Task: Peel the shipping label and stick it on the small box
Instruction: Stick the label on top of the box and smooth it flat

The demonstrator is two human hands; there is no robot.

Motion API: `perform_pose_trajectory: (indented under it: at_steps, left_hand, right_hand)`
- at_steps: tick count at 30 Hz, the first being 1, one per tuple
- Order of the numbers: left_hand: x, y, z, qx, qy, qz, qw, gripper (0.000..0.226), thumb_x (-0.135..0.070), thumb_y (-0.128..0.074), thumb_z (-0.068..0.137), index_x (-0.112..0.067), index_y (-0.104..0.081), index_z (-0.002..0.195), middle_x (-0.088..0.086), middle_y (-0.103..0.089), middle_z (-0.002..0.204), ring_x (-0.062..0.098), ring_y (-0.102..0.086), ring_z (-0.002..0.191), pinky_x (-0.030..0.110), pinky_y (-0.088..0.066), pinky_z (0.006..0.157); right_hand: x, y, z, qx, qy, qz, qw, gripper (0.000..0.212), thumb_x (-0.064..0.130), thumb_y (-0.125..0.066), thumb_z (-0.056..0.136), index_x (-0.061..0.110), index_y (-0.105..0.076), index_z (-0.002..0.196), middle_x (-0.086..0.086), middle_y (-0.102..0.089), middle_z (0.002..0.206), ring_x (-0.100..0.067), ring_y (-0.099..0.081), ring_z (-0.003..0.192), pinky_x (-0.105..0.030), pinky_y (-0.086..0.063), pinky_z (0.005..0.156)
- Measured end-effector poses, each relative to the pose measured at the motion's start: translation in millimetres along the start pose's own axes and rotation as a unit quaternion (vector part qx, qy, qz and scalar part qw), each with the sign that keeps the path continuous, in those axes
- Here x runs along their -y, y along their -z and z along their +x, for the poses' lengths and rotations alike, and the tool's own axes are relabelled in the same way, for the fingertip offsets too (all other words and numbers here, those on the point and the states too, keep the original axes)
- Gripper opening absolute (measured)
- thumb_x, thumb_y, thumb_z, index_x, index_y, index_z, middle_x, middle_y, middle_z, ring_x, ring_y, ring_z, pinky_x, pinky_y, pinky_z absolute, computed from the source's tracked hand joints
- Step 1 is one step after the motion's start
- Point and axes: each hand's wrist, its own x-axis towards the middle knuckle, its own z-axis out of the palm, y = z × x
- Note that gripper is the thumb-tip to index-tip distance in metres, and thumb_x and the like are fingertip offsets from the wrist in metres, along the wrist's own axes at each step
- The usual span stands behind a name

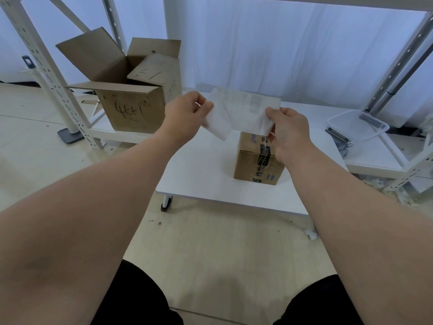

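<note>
Two bare forearms reach over a low white table [199,179]. The left hand [185,116] and right hand [289,130] each pinch an edge of a white shipping label sheet [241,111], held in the air just above a small taped cardboard box [255,164]; the sheet seems partly peeled into two layers, though glare blurs this. At ten o'clock a larger open cardboard box [131,109] sits on a shelf; at three o'clock, a clear plastic tray [356,124].

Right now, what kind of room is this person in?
Probably a packing or stockroom corner. Both hands hold a shipping label above a taped small box, a big open carton stands nearby, and there is metal shelving.
</note>
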Motion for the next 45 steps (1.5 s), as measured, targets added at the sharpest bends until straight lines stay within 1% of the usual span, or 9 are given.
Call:
perform_pose_trajectory:
  at_steps: [4,8,16,23,27,31,34,39,45]
  left_hand:
    - [-7.9,-2.0,-2.7,-0.016,-0.041,0.017,0.999,0.018,-0.031,-0.049,0.095,-0.015,-0.052,0.087,0.023,-0.065,0.084,0.024,-0.056,0.066,0.040,-0.050,0.070]
    - [-5.5,-3.9,-3.9,-0.032,-0.056,0.080,0.995,0.022,-0.031,-0.045,0.098,-0.010,-0.053,0.097,0.004,-0.048,0.059,0.019,-0.042,0.055,0.029,-0.035,0.054]
    - [6.6,-10.9,-1.5,-0.072,-0.021,0.242,0.967,0.028,-0.038,-0.043,0.097,-0.018,-0.063,0.102,-0.003,-0.056,0.080,0.020,-0.048,0.102,0.037,-0.022,0.096]
    - [15.6,-9.5,2.8,-0.038,0.026,0.171,0.984,0.021,-0.041,-0.047,0.095,-0.024,-0.059,0.087,-0.009,-0.066,0.077,0.005,-0.047,0.072,0.030,-0.020,0.084]
    - [18.1,-5.9,1.9,-0.028,0.039,0.119,0.992,0.021,-0.040,-0.052,0.093,-0.022,-0.061,0.088,-0.008,-0.067,0.080,-0.002,-0.041,0.068,0.032,-0.026,0.092]
    - [22.1,-1.1,0.7,-0.005,0.059,0.052,0.997,0.020,-0.039,-0.056,0.090,-0.024,-0.058,0.077,-0.009,-0.065,0.072,0.010,-0.050,0.068,0.043,-0.039,0.096]
    - [22.3,1.1,-2.0,0.005,0.068,0.009,0.998,0.022,-0.035,-0.054,0.092,-0.015,-0.058,0.082,-0.002,-0.064,0.071,0.019,-0.054,0.070,0.035,-0.047,0.079]
    - [17.9,1.3,-4.5,0.003,0.070,-0.001,0.998,0.020,-0.030,-0.049,0.096,-0.011,-0.051,0.091,-0.002,-0.050,0.066,0.009,-0.046,0.054,0.020,-0.038,0.049]
    - [18.7,0.9,-2.0,-0.002,0.067,-0.010,0.998,0.019,-0.031,-0.050,0.095,-0.013,-0.050,0.090,-0.001,-0.048,0.066,0.014,-0.043,0.055,0.027,-0.035,0.051]
  right_hand:
    - [0.6,-1.1,-1.0,-0.010,-0.027,0.027,0.999,0.013,0.012,-0.064,0.088,0.016,-0.059,0.076,-0.004,-0.066,0.084,-0.024,-0.064,0.085,-0.046,-0.053,0.089]
    - [1.2,-0.3,-2.3,-0.011,-0.032,0.028,0.999,0.012,0.012,-0.066,0.087,0.016,-0.060,0.076,-0.006,-0.066,0.087,-0.025,-0.064,0.085,-0.048,-0.054,0.088]
    - [-2.0,2.1,-3.3,-0.012,-0.012,0.008,1.000,0.016,0.012,-0.064,0.089,0.016,-0.059,0.074,0.000,-0.065,0.080,-0.013,-0.063,0.072,-0.021,-0.050,0.056]
    - [-2.6,8.3,-3.8,-0.010,-0.018,0.012,1.000,0.017,0.011,-0.063,0.089,0.016,-0.059,0.073,0.001,-0.064,0.077,-0.008,-0.061,0.064,-0.013,-0.047,0.046]
    - [-2.9,8.0,-3.4,-0.011,-0.016,0.017,1.000,0.018,0.011,-0.063,0.089,0.016,-0.059,0.073,0.001,-0.064,0.077,-0.009,-0.061,0.065,-0.014,-0.049,0.048]
    - [-4.2,6.0,-1.9,-0.007,-0.017,0.015,1.000,0.017,0.012,-0.061,0.091,0.016,-0.058,0.075,0.001,-0.064,0.078,-0.010,-0.061,0.067,-0.019,-0.051,0.055]
    - [-4.7,4.9,1.8,-0.014,-0.018,0.011,1.000,0.016,0.014,-0.058,0.092,0.017,-0.056,0.077,0.000,-0.062,0.082,-0.014,-0.059,0.076,-0.023,-0.050,0.066]
    - [-5.4,5.0,3.8,-0.012,-0.015,0.004,1.000,0.016,0.015,-0.057,0.092,0.016,-0.055,0.076,-0.001,-0.060,0.079,-0.020,-0.054,0.080,-0.032,-0.047,0.078]
    - [-5.6,4.4,5.9,-0.017,-0.015,0.005,1.000,0.014,0.016,-0.057,0.091,0.016,-0.056,0.077,-0.005,-0.060,0.086,-0.021,-0.056,0.084,-0.037,-0.050,0.080]
